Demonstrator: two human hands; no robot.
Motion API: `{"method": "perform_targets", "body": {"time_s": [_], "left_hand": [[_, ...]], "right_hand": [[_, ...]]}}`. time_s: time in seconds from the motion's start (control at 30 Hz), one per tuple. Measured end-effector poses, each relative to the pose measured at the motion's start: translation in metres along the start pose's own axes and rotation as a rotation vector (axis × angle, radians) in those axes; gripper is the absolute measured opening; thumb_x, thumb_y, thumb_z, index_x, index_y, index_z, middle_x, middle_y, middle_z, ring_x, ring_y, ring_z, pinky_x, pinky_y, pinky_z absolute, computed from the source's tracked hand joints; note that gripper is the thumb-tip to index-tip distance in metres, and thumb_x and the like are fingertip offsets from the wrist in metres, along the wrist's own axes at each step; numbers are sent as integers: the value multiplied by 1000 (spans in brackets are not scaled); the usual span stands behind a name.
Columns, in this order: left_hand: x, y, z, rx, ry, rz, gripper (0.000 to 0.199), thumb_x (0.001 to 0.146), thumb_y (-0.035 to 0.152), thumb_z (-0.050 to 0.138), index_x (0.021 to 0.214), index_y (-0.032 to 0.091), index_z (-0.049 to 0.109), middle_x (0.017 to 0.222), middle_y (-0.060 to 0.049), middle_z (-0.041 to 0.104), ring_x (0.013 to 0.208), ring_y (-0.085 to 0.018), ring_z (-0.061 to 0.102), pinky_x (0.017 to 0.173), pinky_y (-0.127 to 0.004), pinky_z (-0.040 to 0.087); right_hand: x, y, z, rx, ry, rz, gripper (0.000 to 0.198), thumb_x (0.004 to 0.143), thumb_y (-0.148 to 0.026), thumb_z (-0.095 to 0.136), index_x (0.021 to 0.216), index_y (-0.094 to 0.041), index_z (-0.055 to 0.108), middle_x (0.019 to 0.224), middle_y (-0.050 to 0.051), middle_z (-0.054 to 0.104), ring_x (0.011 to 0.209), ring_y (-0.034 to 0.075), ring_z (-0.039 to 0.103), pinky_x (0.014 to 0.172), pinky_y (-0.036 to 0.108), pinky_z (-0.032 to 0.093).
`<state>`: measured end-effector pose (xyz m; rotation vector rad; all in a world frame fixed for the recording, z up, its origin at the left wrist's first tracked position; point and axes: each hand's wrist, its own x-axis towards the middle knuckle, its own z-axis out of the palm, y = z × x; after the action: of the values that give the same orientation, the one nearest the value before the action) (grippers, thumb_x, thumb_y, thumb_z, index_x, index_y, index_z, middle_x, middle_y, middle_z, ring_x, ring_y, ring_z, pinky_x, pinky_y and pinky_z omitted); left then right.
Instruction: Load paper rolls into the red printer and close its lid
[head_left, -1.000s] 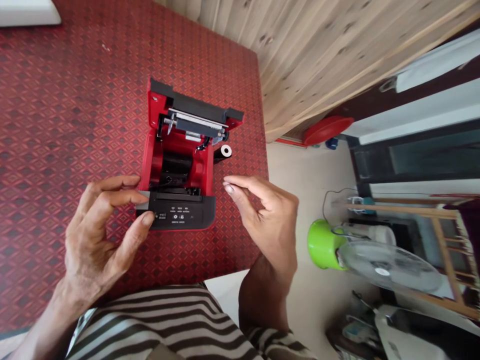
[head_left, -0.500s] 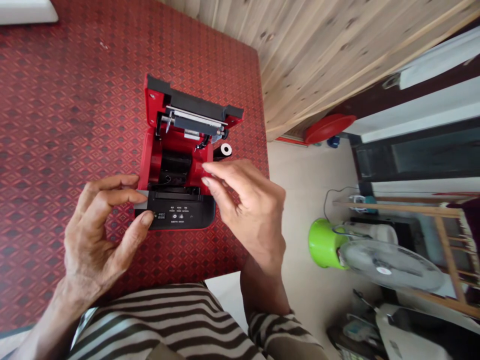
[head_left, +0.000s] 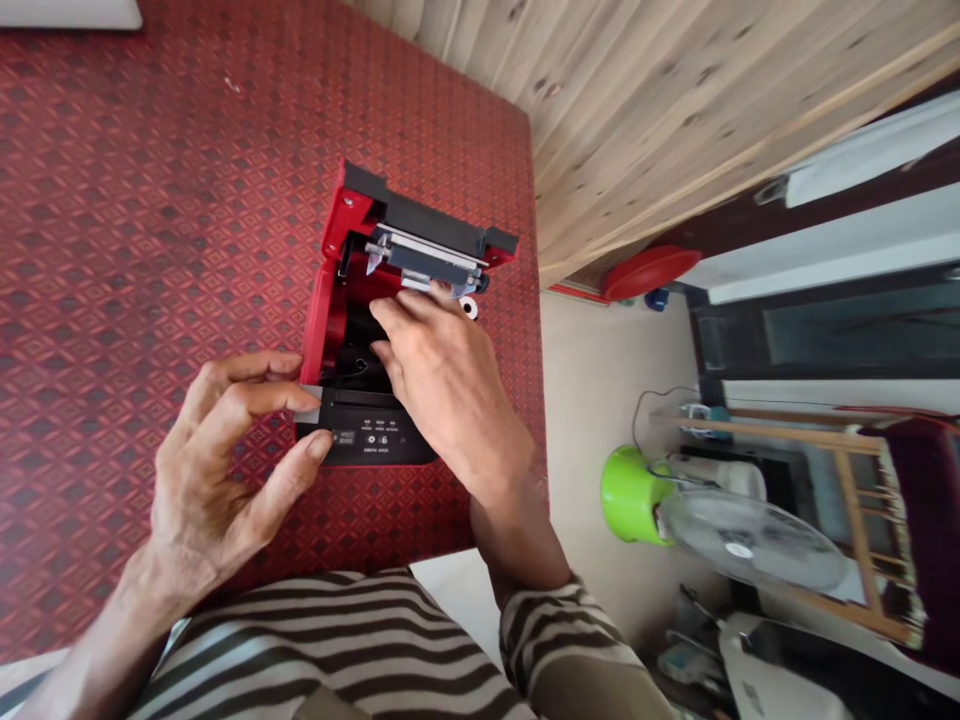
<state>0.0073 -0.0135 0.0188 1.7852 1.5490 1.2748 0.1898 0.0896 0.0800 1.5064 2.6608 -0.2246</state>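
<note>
A red and black receipt printer (head_left: 375, 445) stands on the table with its lid (head_left: 439, 225) raised. My left hand (head_left: 225, 460) grips the printer's front left corner, fingertips on a grey tab (head_left: 310, 405) and thumb at the edge of the button panel. My right hand (head_left: 450, 395) reaches into the paper compartment with curled fingers. Its index finger and thumb are by a dark curved surface (head_left: 360, 325) inside; whatever they pinch is hidden. Behind the right hand, the white end of a small paper roll (head_left: 469, 308) peeks out on the table.
The table (head_left: 187, 230) has a red patterned cover, with a white object (head_left: 71, 14) at its far left corner. A wooden plank wall (head_left: 660, 90) borders the far right side. On the floor to the right are a green bucket (head_left: 630, 495), a fan (head_left: 750, 540) and a wooden rack (head_left: 859, 520).
My right hand has moved from the printer's right wall into the compartment. The printer appears further right in view, and my left hand keeps its place at the corner.
</note>
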Motion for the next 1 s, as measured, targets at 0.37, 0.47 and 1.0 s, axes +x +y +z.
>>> {"method": "perform_targets", "body": {"time_s": [0.37, 0.47, 1.0], "left_hand": [[-1, -1, -1, -12, -5, -6, 23, 90, 22, 79, 110, 27, 71, 126, -6, 74, 118, -25, 71, 105, -43, 56], [-1, -1, 0, -18, -4, -7, 24, 90, 21, 79, 112, 27, 71, 127, -7, 73, 120, -25, 71, 107, -44, 55], [-3, -2, 0, -36, -7, 0, 19, 93, 22, 78, 111, 24, 71, 125, -9, 73, 118, -24, 70, 107, -42, 53]], "right_hand": [[4, -1, 0, -11, -10, 34, 26, 107, -8, 52, 118, -14, 75, 121, 16, 79, 123, 28, 70, 106, 41, 56], [2, -1, 1, -15, -2, 46, 28, 108, -8, 50, 120, -13, 74, 122, 16, 78, 124, 28, 69, 107, 41, 55], [-22, 14, 6, 163, 235, -89, 13, 106, -18, 65, 113, -15, 76, 114, 11, 78, 108, 27, 72, 100, 43, 61]]}}
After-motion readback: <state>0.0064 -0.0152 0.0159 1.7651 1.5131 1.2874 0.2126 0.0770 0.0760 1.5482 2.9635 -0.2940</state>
